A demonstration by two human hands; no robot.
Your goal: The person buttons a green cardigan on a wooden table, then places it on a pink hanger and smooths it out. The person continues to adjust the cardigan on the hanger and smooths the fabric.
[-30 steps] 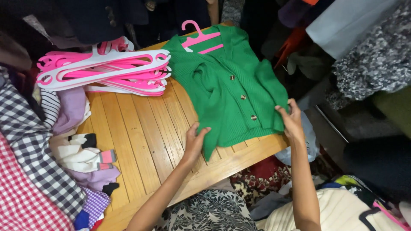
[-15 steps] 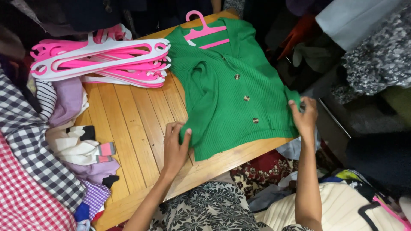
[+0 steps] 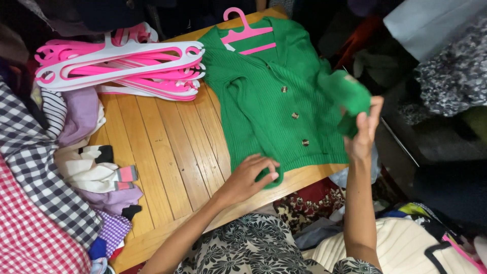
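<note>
both hands (image 3: 253, 175) grip ribbed green 3-button cardigan (image 3: 274, 101).

cardigan (image 3: 264, 106): you see plain green, ribbed
hangers (image 3: 122, 66): pink and white
surface (image 3: 162, 152): your honey-brown wood planks
</note>
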